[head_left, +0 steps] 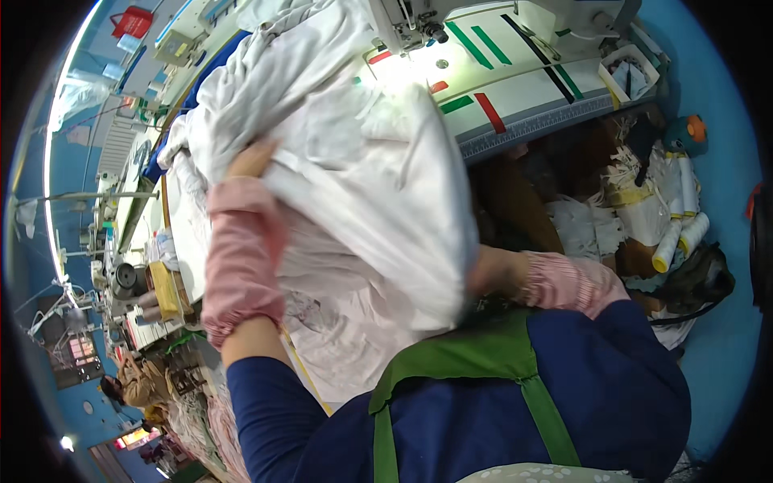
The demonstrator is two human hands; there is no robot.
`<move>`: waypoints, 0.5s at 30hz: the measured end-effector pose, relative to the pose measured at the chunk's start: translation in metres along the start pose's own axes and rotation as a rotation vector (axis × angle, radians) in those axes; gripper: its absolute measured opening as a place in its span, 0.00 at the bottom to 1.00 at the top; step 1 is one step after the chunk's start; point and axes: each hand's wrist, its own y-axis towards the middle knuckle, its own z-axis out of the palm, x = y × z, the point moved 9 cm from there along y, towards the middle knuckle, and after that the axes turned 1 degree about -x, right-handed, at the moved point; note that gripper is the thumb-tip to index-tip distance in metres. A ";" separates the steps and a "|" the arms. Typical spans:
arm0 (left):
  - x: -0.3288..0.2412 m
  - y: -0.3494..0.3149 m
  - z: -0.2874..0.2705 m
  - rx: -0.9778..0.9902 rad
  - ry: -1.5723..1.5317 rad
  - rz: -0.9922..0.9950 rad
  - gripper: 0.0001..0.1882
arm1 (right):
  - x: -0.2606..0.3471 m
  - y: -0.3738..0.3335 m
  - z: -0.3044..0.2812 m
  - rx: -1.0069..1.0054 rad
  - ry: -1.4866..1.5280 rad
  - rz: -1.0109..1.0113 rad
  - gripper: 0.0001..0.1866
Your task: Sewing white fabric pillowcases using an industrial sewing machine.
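A large white cloth (362,201) lies bunched over the sewing table and hangs down in front of me. My left hand (254,158), beyond a pink sleeve cover, is closed on a fold at the cloth's left side; its fingertips are sunk in the fabric. At the cloth's lower right edge, my right hand (491,271) grips the fabric and holds a fold stretched up. That hand is blurred, its fingers partly hidden behind the cloth. Above, the lit sewing machine head (407,28) stands over the table, with part of the cloth near its needle area.
Coloured tape strips (489,113) and a ruler strip (539,125) mark the machine table. A small white box (628,74) sits at its right end. Thread cones (680,237) and scraps lie lower right. More machines and a person (141,382) are at far left.
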 end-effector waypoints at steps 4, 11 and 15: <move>0.233 -0.064 0.086 0.194 -0.091 -0.783 0.43 | 0.009 -0.035 0.003 -0.175 -0.078 0.126 0.35; 0.230 -0.130 0.040 0.134 0.079 -0.837 0.31 | -0.022 -0.030 -0.012 -0.059 -0.164 0.253 0.22; 0.030 -0.082 -0.019 -0.166 0.104 -0.193 0.28 | -0.012 -0.017 -0.070 -0.427 0.187 -0.037 0.12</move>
